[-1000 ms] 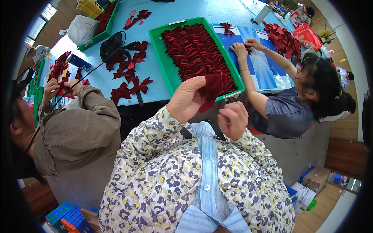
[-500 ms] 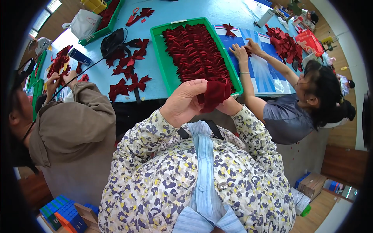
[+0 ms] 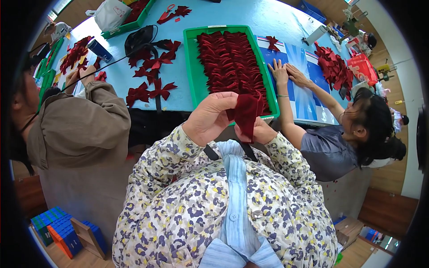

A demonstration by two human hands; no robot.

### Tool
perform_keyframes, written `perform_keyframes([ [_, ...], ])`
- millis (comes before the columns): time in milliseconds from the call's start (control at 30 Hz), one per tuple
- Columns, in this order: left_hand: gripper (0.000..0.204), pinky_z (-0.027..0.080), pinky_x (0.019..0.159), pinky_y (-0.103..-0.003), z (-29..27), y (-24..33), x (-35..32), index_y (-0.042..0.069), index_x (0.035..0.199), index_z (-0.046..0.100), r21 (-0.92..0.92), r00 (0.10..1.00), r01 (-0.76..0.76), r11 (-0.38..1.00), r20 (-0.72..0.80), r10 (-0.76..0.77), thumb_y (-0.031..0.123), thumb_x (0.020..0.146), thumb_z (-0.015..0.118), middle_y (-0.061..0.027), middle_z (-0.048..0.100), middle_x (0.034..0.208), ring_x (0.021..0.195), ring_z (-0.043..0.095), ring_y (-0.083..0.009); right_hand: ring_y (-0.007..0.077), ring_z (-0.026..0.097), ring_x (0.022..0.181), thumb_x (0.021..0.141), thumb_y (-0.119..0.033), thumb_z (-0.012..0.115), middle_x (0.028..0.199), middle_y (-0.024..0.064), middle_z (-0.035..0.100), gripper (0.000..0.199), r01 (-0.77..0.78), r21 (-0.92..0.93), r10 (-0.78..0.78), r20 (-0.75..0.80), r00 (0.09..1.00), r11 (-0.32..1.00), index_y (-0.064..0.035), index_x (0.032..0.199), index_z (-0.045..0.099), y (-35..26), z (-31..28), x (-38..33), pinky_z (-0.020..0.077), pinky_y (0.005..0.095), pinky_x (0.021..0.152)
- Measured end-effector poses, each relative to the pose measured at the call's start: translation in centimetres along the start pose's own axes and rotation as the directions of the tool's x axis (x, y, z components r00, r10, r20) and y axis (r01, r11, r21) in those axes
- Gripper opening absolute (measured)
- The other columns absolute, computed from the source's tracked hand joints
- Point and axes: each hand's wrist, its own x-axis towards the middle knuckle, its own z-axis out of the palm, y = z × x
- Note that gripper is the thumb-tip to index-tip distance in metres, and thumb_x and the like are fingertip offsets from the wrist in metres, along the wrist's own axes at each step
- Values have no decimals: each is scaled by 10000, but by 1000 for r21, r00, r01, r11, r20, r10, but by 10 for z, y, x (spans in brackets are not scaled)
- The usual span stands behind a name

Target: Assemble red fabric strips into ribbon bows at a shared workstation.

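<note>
Between my two hands is a dark red velvety ribbon piece [image 3: 246,114], lifted in front of my chest at the table's near edge. My left hand [image 3: 210,118] pinches its upper left side between thumb and fingers. Lower down, my right hand [image 3: 262,131] grips its bottom right part, the fingers partly covered by the cloth. Just beyond my hands lies a green tray [image 3: 193,73] holding packed rows of dark red bows [image 3: 228,62]. Left of the tray, several loose bows [image 3: 149,71] lie on the blue table [image 3: 178,99].
At right, a co-worker's hands [image 3: 286,73] rest on a blue-and-white sheet [image 3: 297,100] with one bow [image 3: 272,43]; a bow heap [image 3: 334,69] lies beyond. A co-worker in a brown sleeve [image 3: 107,105] works at left. A black cap-like item [image 3: 139,40] and scissors [image 3: 170,8] lie farther back.
My right hand has come further into view and gripped lower on the ribbon piece, which now hangs longer. The right co-worker's hands have flattened on the sheet. The view has shifted slightly.
</note>
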Motion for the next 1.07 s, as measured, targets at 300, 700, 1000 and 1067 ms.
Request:
perform_keyframes([
  [300,156,397,937,-275,6,-7,11,-6,921,673,183,997,-26,983,72,13,82,812,605,-140,504,1285,1080,543,-146,26,503,630,831,-163,650,713,-35,563,135,-111,-197,15,-437,899,974,-45,789,601,-31,-21,8,377,173,527],
  [700,127,420,886,-264,4,-14,5,0,861,688,420,987,-162,893,61,150,1,764,606,-146,448,1328,1064,538,-135,42,508,663,796,-163,703,728,-15,582,212,39,-655,-170,-138,976,754,9,784,580,-96,-37,12,402,208,577],
  [1000,133,466,779,-206,-10,-12,7,-4,878,684,439,1000,-14,898,-8,19,-17,774,601,-149,497,1260,931,588,-97,160,552,652,736,-158,739,723,43,599,214,178,-871,-269,55,962,459,5,767,602,-114,-27,19,421,266,590],
  [1067,154,470,833,-226,-20,-15,12,38,947,686,432,989,145,890,-78,-123,30,808,620,-150,521,1230,932,587,-107,156,563,676,739,-173,740,737,47,608,223,196,-876,-273,77,959,441,3,788,612,-117,-24,21,427,267,603],
])
